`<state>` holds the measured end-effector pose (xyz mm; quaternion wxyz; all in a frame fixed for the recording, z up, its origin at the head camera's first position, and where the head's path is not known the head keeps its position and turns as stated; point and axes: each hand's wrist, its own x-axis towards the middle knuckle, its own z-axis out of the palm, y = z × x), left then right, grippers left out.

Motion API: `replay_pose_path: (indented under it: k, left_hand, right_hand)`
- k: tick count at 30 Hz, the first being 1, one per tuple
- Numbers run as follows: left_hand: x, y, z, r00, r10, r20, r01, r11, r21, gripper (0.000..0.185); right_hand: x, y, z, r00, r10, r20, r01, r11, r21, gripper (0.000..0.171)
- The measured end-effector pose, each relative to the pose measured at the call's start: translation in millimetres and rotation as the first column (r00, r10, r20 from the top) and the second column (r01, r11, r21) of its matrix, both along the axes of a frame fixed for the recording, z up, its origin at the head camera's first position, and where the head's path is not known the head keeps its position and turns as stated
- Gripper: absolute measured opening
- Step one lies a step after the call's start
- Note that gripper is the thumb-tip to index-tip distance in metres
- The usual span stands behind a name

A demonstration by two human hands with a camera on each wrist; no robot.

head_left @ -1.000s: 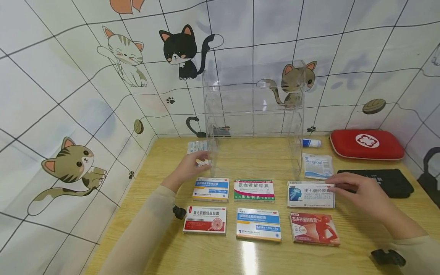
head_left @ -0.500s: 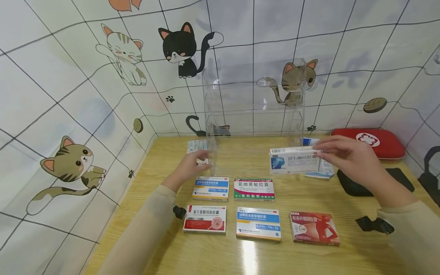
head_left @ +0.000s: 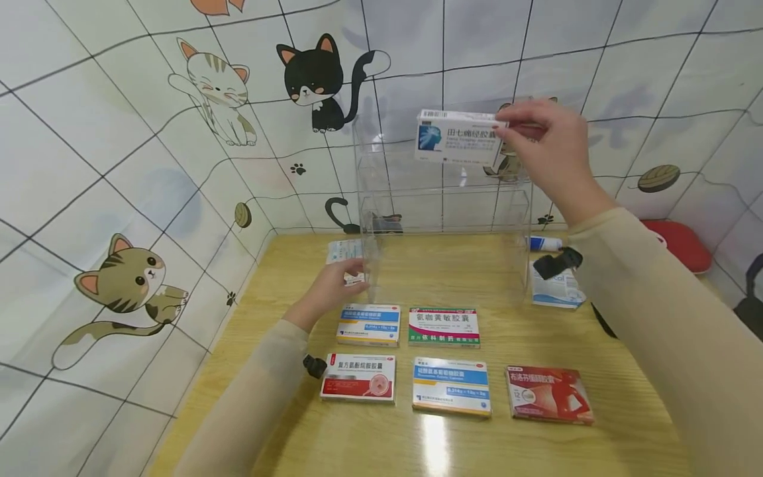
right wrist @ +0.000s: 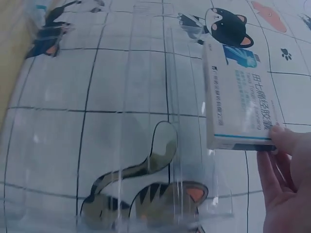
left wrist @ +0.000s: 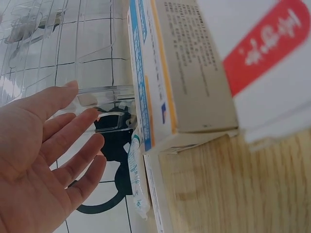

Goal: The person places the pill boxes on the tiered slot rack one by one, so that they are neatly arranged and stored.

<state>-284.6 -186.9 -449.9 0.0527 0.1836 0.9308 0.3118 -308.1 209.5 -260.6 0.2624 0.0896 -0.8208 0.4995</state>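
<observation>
Right hand [head_left: 551, 156] fingers pinch the white medicine box [head_left: 457, 138] at the clear rack's [head_left: 441, 199] top, twelve o'clock; only the left wrist view shows the left hand [left wrist: 39, 160] fingers straight against the rack.

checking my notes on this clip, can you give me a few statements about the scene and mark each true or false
1. The right hand holds a white medicine box up at the top of the clear acrylic shelf. True.
2. The left hand grips a red box. False: its fingers lie straight against the shelf's lower left corner and hold nothing.
3. Five medicine boxes lie flat on the wooden table in front of the shelf. True.
4. The red-and-white box stands inside the shelf. False: it lies on the table, front left.
5. The shelf's tiers hold no boxes. True.
</observation>
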Motion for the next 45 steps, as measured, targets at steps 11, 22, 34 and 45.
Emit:
replay_pose_path:
  k: [11, 22, 34, 45]
  left_hand:
    - [-0.6, 1.9, 2.6, 1.000, -0.002, 0.001, 0.002, 0.999, -0.035, 0.050]
    - [-5.3, 4.0, 1.0, 0.999, -0.018, -0.033, 0.016, 0.999, -0.046, 0.048]
    - [-3.9, 4.2, -1.9, 1.000, -0.007, -0.027, 0.005, 0.998, -0.068, 0.050]
    - [-2.7, 0.3, -2.8, 0.999, -0.017, -0.039, 0.015, 0.998, -0.054, 0.049]
  right_hand:
    - [-58.7, -46.9, 29.4, 0.997, -0.012, -0.072, 0.012, 1.000, 0.005, 0.025]
    - [-79.7, -72.9, 19.2, 0.998, 0.047, -0.030, -0.047, 0.999, -0.004, 0.026]
    - [-87.6, -86.0, 9.0, 0.998, 0.057, -0.040, -0.053, 0.994, 0.091, 0.025]
    - [-69.8, -78.9, -14.0, 0.997, 0.066, -0.039, -0.064, 0.996, 0.060, 0.038]
